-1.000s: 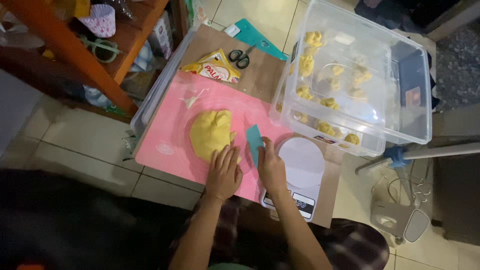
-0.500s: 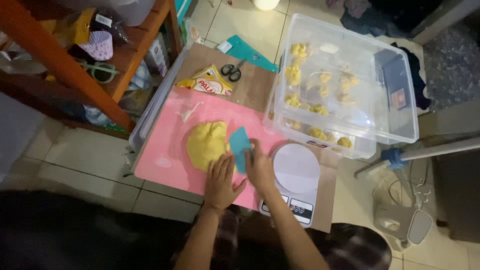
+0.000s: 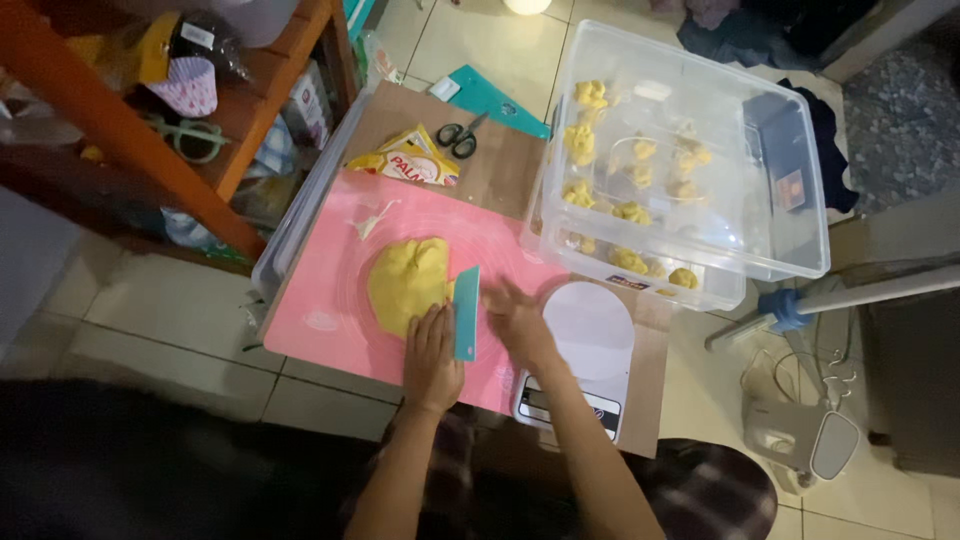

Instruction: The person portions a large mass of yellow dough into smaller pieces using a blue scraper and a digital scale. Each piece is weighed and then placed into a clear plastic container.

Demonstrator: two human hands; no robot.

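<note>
Dough, a soft yellow rounded mound, sits on the pink silicone mat that covers the near part of the brown worktop. The left hand lies flat with fingers together, palm down, its fingertips pressing the near edge of the mound; it grips nothing. Just to its right stands a teal plastic scraper, a thin rectangular blade set on edge with its long axis running away from the person, its far end touching the right flank of the dough. The right hand is beside the scraper on its right; motion blur hides the fingers, so I cannot tell whether it is gripping the blade or only resting open next to it. The dough therefore lies ahead and slightly left of both hands, with the left hand already on it and the scraper between the two hands. Right of the mat is a white digital kitchen scale with a round platform, bare on top. Beyond it a large clear plastic storage box holds many small yellow dough pieces scattered over its bottom. At the far end of the worktop lie black-handled scissors and a yellow foil wrapper.
</note>
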